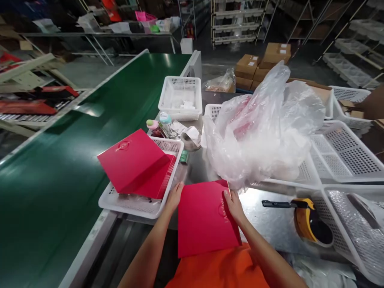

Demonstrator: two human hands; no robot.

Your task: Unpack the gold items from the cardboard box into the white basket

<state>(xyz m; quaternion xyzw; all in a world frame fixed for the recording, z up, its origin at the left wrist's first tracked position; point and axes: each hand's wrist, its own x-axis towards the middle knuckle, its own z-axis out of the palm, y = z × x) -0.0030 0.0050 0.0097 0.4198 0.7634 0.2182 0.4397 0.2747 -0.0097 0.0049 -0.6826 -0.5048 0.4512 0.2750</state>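
Observation:
A flat red box [204, 220] with a gold logo lies in front of me on the metal table [270, 224]. My left hand [175, 197] grips its left edge and my right hand [233, 205] holds its top right corner. To the left, a white basket [132, 205] carries two more red boxes [135, 164], the upper one tilted. A large crumpled clear plastic bag [264, 128] with something pink inside rests in the baskets just beyond my right hand.
A green conveyor belt [60, 160] runs along the left. White perforated baskets [345, 152] fill the right side, one with bubble wrap [357, 228]. A yellow tape dispenser [309, 222] lies on the table. Another basket [181, 96], small bottles [159, 124] and cardboard boxes [261, 66] sit farther back.

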